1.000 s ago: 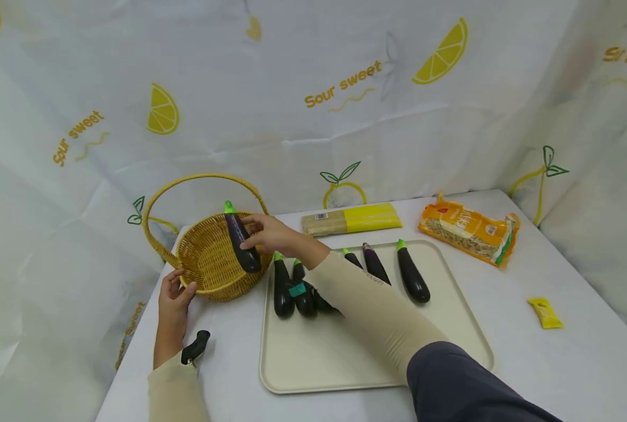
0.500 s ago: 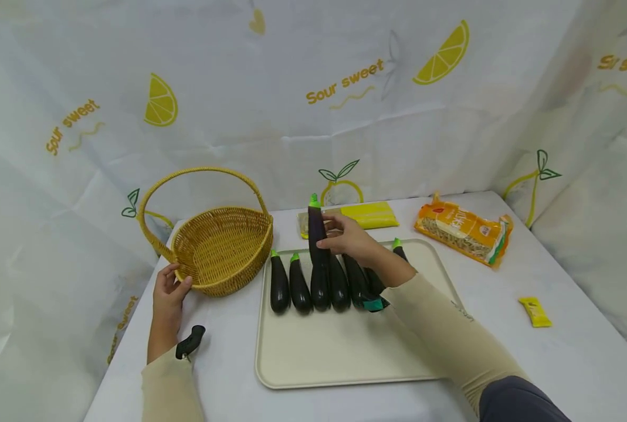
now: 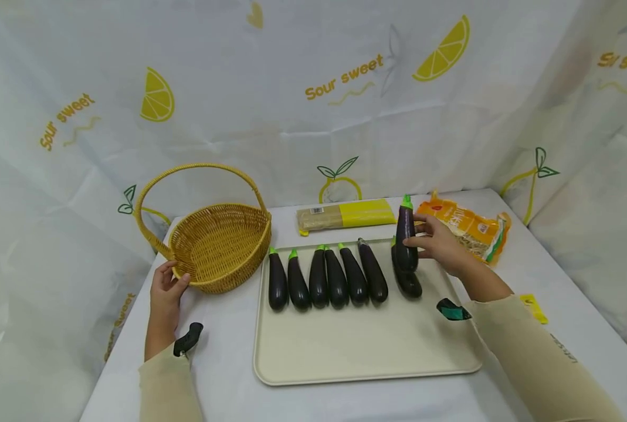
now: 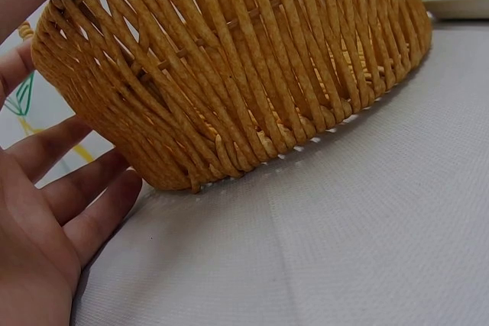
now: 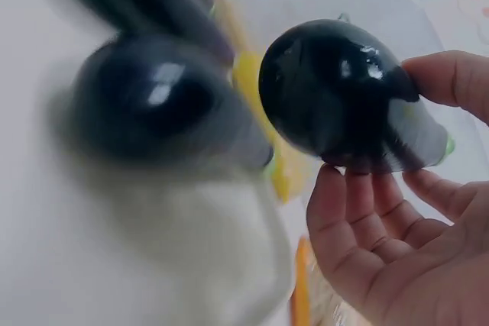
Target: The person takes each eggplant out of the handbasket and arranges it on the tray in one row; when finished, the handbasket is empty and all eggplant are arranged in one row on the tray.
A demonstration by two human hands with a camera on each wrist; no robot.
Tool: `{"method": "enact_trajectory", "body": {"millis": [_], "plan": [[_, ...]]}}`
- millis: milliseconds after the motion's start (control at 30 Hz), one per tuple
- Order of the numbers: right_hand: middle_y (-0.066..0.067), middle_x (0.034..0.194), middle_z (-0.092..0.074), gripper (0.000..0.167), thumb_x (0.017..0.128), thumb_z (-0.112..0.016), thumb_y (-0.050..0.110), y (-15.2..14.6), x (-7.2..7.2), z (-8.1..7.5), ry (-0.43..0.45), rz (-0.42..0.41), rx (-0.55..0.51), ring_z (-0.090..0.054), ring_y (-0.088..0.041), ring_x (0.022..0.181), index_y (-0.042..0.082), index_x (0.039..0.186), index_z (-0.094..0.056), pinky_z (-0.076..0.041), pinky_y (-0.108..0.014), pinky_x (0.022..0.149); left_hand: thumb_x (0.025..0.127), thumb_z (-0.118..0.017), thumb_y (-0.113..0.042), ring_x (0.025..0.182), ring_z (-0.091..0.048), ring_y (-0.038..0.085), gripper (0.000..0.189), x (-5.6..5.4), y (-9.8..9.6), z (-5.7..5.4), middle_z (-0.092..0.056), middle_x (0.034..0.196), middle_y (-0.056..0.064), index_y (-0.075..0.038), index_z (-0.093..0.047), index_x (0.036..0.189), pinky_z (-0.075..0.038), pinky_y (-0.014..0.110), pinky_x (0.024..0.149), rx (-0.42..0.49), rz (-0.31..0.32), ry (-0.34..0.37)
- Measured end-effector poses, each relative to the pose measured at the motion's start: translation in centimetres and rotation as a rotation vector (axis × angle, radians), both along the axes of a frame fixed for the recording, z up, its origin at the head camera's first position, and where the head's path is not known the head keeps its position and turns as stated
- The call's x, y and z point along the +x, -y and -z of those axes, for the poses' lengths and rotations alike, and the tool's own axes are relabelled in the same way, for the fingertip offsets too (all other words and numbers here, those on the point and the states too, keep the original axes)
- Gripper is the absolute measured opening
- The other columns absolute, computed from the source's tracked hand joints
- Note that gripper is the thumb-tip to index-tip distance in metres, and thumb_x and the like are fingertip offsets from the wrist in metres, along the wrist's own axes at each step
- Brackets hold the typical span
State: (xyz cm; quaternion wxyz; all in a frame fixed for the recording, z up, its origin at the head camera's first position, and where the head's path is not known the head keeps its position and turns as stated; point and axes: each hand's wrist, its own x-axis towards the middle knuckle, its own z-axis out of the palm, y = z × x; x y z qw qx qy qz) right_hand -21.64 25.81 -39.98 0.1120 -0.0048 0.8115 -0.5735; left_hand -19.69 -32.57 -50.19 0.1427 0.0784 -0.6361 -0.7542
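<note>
My right hand [image 3: 442, 243] pinches a dark purple eggplant [image 3: 406, 234] with a green stem between thumb and fingers. It is held stem-up over the right part of the beige tray [image 3: 345, 351], overlapping another eggplant [image 3: 409, 285] in the head view. In the right wrist view the held eggplant [image 5: 336, 93] shows its glossy round end. Several more eggplants [image 3: 337, 281] lie side by side on the tray to the left. My left hand [image 3: 166, 293] holds the near left rim of the woven basket [image 3: 223, 275]; the basket's slatted wall [image 4: 252, 59] fills the left wrist view.
Behind the tray lies a yellow-ended packet [image 3: 345, 215]. At the back right is an orange bag [image 3: 477, 231], partly hidden by my right hand. A small yellow packet [image 3: 535, 308] lies right of the tray. A white printed sheet [image 3: 292, 140] hangs behind the table.
My right hand has carried the eggplant from over the basket rightward across the tray to its right side. The left hand stays at the basket rim.
</note>
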Motion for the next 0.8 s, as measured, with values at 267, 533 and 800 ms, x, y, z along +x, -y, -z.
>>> {"method": "enact_trajectory", "body": {"millis": [267, 533, 800], "plan": [[-0.031, 0.136, -0.037, 0.081, 0.093, -0.066, 0.028, -3.4, 1.7, 3.0, 0.090, -0.033, 0.222, -0.056, -0.035, 0.107, -0.003, 0.151, -0.018, -0.050, -0.047, 0.086, 0.092, -0.061, 0.005, 0.117, -0.044, 0.019, 0.043, 0.0, -0.2, -0.2, -0.036, 0.147, 0.011, -0.012, -0.045, 0.129, -0.043, 0.018, 0.086, 0.013, -0.014, 0.004], [-0.028, 0.125, -0.049, 0.078, 0.092, -0.066, 0.029, -1.7, 0.8, 4.2, 0.132, -0.069, 0.328, -0.056, -0.031, 0.102, -0.008, 0.147, -0.025, -0.052, -0.040, 0.079, 0.092, -0.061, 0.005, 0.118, -0.044, 0.020, 0.043, 0.2, -0.3, 0.0, -0.036, 0.147, 0.012, -0.011, -0.045, 0.129, -0.042, 0.019, 0.087, 0.019, -0.025, 0.013], [-0.032, 0.131, -0.046, 0.074, 0.094, -0.062, 0.032, -1.7, 0.6, 4.2, 0.146, -0.048, 0.383, -0.055, -0.035, 0.105, -0.009, 0.145, -0.029, -0.051, -0.042, 0.081, 0.092, -0.061, 0.005, 0.116, -0.045, 0.020, 0.043, 0.1, 0.0, 0.0, -0.037, 0.145, 0.014, -0.010, -0.044, 0.129, -0.043, 0.017, 0.086, 0.005, -0.017, -0.017]]}}
